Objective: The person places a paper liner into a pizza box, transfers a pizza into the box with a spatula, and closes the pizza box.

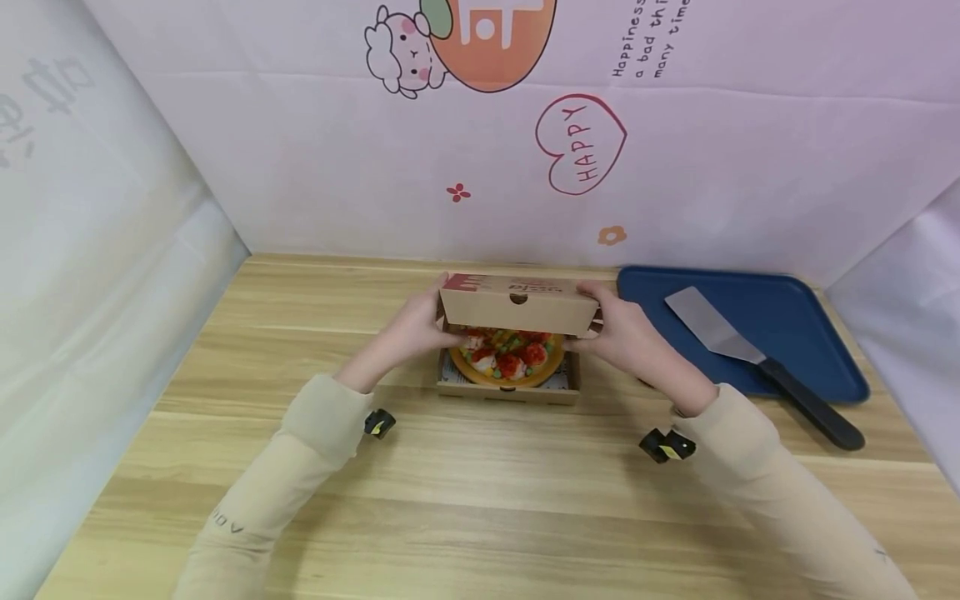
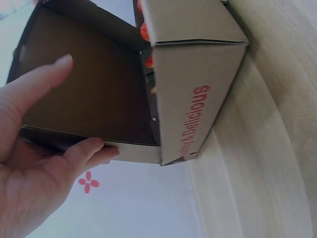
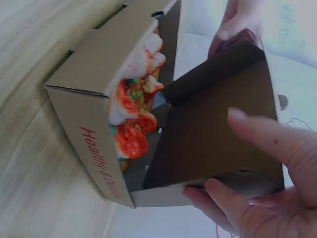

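Note:
A cardboard pizza box stands partly open on the wooden table, with a toy-like pizza topped in red, white and green inside it. My left hand grips the left side of the raised lid, fingers outside and thumb toward its inner side. On the opposite side, my right hand holds the lid the same way. From the right wrist view, the lid's brown inside slants up from the hinge, and red pizza toppings rise above the box's front wall.
Right of the box lies a blue tray. A spatula with a black handle rests across it, the handle reaching over the tray's near edge. White printed cloth hangs behind the table, with more cloth at both sides.

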`<control>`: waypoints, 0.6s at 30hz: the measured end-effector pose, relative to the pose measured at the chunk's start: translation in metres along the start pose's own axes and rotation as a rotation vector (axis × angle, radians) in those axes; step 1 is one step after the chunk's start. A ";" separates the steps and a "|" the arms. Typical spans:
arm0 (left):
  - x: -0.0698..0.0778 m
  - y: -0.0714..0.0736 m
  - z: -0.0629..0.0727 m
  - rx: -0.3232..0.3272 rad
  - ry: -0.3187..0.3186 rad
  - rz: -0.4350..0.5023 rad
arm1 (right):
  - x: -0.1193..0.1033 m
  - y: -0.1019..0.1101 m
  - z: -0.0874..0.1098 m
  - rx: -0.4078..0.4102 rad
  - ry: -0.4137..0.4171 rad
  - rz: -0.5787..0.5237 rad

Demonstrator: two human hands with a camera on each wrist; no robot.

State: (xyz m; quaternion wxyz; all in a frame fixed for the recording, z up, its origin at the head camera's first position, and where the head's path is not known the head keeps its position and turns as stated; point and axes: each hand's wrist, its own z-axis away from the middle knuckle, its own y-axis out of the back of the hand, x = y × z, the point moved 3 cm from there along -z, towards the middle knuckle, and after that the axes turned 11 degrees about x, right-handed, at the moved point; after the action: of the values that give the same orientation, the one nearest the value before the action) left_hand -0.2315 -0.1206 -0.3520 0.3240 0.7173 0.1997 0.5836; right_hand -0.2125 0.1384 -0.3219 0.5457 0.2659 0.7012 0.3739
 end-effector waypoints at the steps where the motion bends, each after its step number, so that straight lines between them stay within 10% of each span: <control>1: 0.001 0.001 0.001 -0.012 0.012 -0.014 | 0.000 0.001 0.001 -0.014 0.007 0.001; 18: 0.008 0.018 0.011 -0.029 -0.060 -0.033 | 0.005 0.005 0.003 0.010 0.081 -0.065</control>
State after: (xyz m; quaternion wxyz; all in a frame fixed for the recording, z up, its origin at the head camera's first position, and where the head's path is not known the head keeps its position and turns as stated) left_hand -0.2207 -0.1309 -0.3354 0.3498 0.7265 0.1932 0.5591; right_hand -0.2115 0.1456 -0.3210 0.5271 0.2303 0.7329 0.3632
